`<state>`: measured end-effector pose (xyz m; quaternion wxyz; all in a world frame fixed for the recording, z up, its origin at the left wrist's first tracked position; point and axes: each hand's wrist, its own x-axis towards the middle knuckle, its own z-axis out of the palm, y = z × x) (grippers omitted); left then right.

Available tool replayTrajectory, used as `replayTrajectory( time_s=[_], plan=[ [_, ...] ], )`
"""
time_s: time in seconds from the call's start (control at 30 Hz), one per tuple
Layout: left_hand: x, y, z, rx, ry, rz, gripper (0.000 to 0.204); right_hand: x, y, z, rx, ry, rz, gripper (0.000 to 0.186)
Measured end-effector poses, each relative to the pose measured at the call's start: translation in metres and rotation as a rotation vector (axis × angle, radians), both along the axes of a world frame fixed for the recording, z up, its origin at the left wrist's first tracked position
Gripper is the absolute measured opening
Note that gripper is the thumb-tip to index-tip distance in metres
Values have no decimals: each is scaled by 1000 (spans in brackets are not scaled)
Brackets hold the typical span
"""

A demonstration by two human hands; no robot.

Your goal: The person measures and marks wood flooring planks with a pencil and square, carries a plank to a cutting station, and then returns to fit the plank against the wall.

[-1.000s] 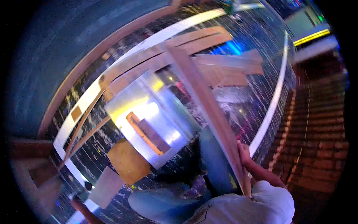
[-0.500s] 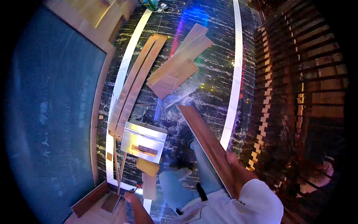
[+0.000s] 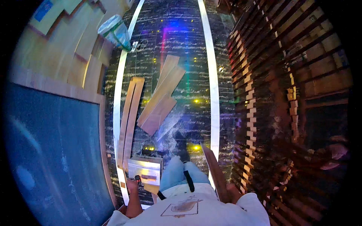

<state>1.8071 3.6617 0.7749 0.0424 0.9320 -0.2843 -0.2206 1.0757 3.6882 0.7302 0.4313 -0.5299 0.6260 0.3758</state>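
My left hand (image 3: 132, 184) is closed on a small dark hand tool (image 3: 138, 180), over the left side of a shiny metal-topped piece (image 3: 145, 162) with a narrow wooden strip on it. My right hand (image 3: 232, 191) grips a long dark-brown plank (image 3: 214, 169), held tilted beside my right leg. Two long narrow wooden boards (image 3: 128, 120) lie side by side on the floor beyond the metal piece, and overlapping shorter planks (image 3: 162, 100) lie to their right.
A black marble-like floor (image 3: 177, 45) runs ahead between white border strips. A dark blue panel (image 3: 56, 150) with wood trim is at left, with pale planks (image 3: 64, 52) and a white-green sack (image 3: 113, 30) beyond. A dark slatted structure (image 3: 286, 94) lines the right.
The view has swung upright and risen, showing more floor ahead. The plank in my right hand now sits lower in view, and my left hand and tool appear nearer the metal piece.
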Motion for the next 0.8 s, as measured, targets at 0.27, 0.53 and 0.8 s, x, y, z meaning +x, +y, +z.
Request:
replayTrajectory(
  time_s=[0.27,0.53,0.8],
  plan=[
    [-50,-263,4,-59,1119,666,12,75,-171,0,-128,-34,-733,52],
    [-128,-555,-56,-374,1635,620,23,100,-410,-21,-243,-40,-830,65],
    [-197,-939,100,-440,1771,-88,25,63,-648,29,-277,-66,-1029,76]
  ],
)
